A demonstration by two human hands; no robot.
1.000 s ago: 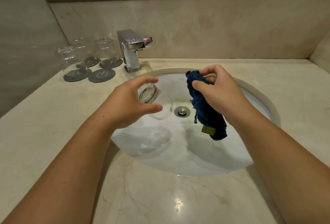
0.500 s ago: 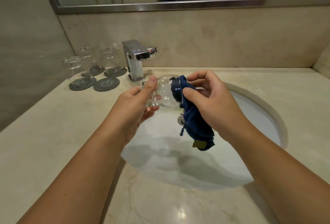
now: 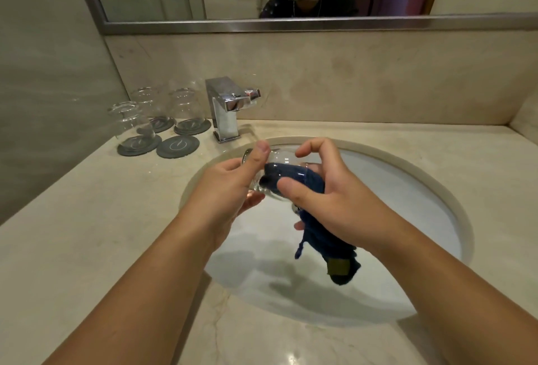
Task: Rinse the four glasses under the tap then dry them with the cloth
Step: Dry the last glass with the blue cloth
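Two hands meet over the basin [image 3: 431,190], and we begin at our fingers: the left hand [image 3: 230,187] is closed around the base end of a clear glass [image 3: 279,158], its thumb laid across the top of the wall and its fingers [image 3: 253,198] curled beneath. Our right hand [image 3: 323,187] grips the dark blue cloth [image 3: 294,174], with thumb and index finger parted round the rim end and the cloth's front bunch pushed in through the mouth. So the glass lies on its side between the two hands, its long axis running left to right, base toward the left palm and mouth pointing at the right; both hands touch it, neither nearer. The rest of the cloth hangs down from the right palm above the basin. We judge the drying stroke turns on that axis: the left hand rolls the glass while the right holds the wad inside. Further out on the bench [image 3: 87,219], left of the tap [image 3: 227,108], three glasses [image 3: 186,108] stand upside down on dark coasters, and one coaster [image 3: 177,146] is bare.
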